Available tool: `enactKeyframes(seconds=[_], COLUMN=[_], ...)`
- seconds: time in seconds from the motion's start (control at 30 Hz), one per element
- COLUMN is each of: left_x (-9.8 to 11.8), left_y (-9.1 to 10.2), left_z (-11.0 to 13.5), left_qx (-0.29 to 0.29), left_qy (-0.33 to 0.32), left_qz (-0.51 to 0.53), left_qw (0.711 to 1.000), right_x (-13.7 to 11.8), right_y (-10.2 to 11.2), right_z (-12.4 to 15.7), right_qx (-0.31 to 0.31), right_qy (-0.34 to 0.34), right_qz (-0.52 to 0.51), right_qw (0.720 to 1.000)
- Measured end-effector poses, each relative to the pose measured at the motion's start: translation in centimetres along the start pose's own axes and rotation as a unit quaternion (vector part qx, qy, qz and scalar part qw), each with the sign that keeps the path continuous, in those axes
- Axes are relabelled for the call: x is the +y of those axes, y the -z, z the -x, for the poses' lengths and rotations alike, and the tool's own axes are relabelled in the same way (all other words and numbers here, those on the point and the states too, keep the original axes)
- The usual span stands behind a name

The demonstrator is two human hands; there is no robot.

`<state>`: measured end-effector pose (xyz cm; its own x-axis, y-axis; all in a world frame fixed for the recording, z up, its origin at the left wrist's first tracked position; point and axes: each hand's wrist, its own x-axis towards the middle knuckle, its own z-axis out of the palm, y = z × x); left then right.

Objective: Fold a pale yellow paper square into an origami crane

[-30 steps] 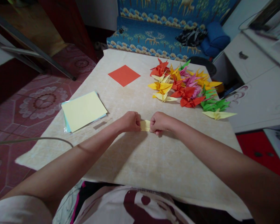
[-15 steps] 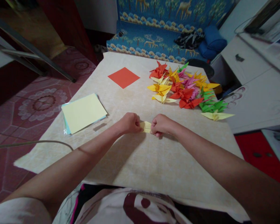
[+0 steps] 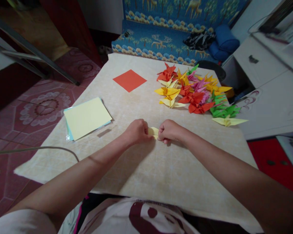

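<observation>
A small folded piece of pale yellow paper (image 3: 153,131) lies on the beige table (image 3: 146,169) between my two hands. My left hand (image 3: 136,131) is closed and pinches its left end. My right hand (image 3: 169,131) is closed on its right end. Most of the paper is hidden under my fingers. To the left lies a stack of square sheets (image 3: 87,117), pale yellow on top with light blue beneath. A single orange-red square sheet (image 3: 129,80) lies farther back.
A pile of several folded paper cranes (image 3: 195,92) in red, yellow, pink and green covers the table's right rear. A white cabinet (image 3: 266,87) stands at right. A blue patterned cloth (image 3: 166,42) lies beyond the table. A grey cable (image 3: 34,149) runs across the floor at left.
My hands have drawn closer together over the yellow paper, so less of it shows. The view has shifted slightly.
</observation>
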<state>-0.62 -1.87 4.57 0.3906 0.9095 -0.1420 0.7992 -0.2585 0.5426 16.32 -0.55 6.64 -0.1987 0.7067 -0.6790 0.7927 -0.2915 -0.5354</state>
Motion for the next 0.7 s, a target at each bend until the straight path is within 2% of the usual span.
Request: enactKeyframes(seconds=[0.13, 0.27, 0.4, 0.57, 0.7], left_x=[0.4, -0.1, -0.7, -0.8, -1.0], left_y=[0.2, 0.6, 0.5, 0.3, 0.5], left_z=[-0.2, -0.6, -0.5, -0.2, -0.2], left_qx=[-0.022, -0.047, -0.04, -0.026, -0.033], left_qy=[0.032, 0.016, 0.001, -0.011, -0.007], left_qz=[-0.008, -0.004, 0.017, 0.036, 0.042], left_qw=[0.999, 0.999, 0.999, 0.999, 0.999], right_x=[0.0, 0.4, 0.9, 0.6, 0.6], right_y=[0.0, 0.1, 0.0, -0.7, -1.0], right_z=[0.1, 0.0, -0.6, -1.2, -1.1], right_qx=[0.002, -0.003, -0.023, 0.038, 0.055], right_qy=[0.005, 0.007, 0.029, 0.088, 0.107], right_qz=[0.003, -0.006, -0.02, 0.109, 0.171], right_qw=[1.0, 1.0, 0.999, 0.989, 0.978])
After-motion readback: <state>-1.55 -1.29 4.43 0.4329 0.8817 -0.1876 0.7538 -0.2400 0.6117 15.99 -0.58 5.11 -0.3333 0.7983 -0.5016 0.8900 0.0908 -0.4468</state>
